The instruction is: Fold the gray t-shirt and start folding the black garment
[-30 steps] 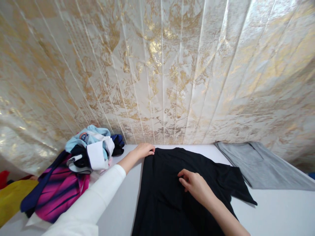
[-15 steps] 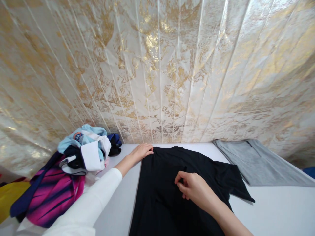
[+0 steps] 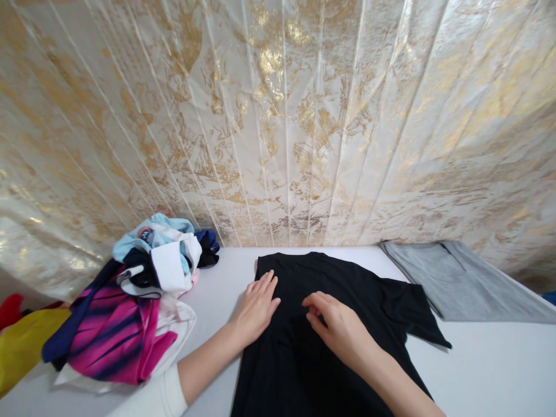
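A black T-shirt (image 3: 299, 359) lies spread on the white table (image 3: 486, 370), one short sleeve sticking out to the right. My left hand (image 3: 256, 307) rests flat on the shirt's left edge, fingers stretched out and together. My right hand (image 3: 334, 324) lies on the middle of the shirt with its fingers bent down onto the cloth; whether it pinches a fold I cannot make out.
A heap of clothes (image 3: 130, 307) in pink, navy, light blue and white lies at the left, with yellow and red cloth (image 3: 17, 341) beyond it. A folded grey garment (image 3: 460, 284) lies at the right. A gold-patterned curtain (image 3: 278, 116) hangs behind the table.
My left hand has drawn back from the shirt's far left corner to its left edge nearer me and now lies flat. My right hand has stayed on the middle.
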Demonstrator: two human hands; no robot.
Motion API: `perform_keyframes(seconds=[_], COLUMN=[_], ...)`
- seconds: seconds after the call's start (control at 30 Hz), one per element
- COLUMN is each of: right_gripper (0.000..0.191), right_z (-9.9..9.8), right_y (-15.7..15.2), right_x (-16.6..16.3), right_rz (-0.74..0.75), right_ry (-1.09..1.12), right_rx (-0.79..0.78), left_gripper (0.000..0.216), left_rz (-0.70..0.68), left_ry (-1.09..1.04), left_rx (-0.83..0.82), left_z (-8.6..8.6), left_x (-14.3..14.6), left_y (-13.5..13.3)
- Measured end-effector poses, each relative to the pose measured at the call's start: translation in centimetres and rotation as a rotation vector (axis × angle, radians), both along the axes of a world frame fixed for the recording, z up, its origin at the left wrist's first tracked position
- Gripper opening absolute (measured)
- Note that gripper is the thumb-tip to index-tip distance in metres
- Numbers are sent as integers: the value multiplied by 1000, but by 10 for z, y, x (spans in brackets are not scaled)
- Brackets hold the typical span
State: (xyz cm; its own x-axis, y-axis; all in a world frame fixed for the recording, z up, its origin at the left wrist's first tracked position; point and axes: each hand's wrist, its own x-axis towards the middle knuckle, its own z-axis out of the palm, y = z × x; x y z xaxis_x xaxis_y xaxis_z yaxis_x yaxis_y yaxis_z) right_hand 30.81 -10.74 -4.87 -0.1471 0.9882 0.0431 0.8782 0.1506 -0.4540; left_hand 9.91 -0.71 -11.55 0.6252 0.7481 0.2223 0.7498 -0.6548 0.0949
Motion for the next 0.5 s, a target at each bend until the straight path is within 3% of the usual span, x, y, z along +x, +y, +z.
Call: perform_keyframes(seconds=[0.07,0.17,0.33,0.5], right_gripper=[27,29,25,15], right_z=[-4,-2,2,-19], right_y=[-3,-6,-20,-27], right_x=[-7,-6,0,-11], right_rz=[83,91,203,267], right_ry=[-56,-198,-145,-217], right_rx=[-38,-117,-42,14], left_gripper=[53,58,58,60], left_rz=[11,25,64,124], left_ry=[6,29,22,65], left_rx=[-20,-49,-10,12], left_z=[-8,-8,0,-7], left_x=[-3,-4,2,8], left_y=[-11,-16,-25,-35])
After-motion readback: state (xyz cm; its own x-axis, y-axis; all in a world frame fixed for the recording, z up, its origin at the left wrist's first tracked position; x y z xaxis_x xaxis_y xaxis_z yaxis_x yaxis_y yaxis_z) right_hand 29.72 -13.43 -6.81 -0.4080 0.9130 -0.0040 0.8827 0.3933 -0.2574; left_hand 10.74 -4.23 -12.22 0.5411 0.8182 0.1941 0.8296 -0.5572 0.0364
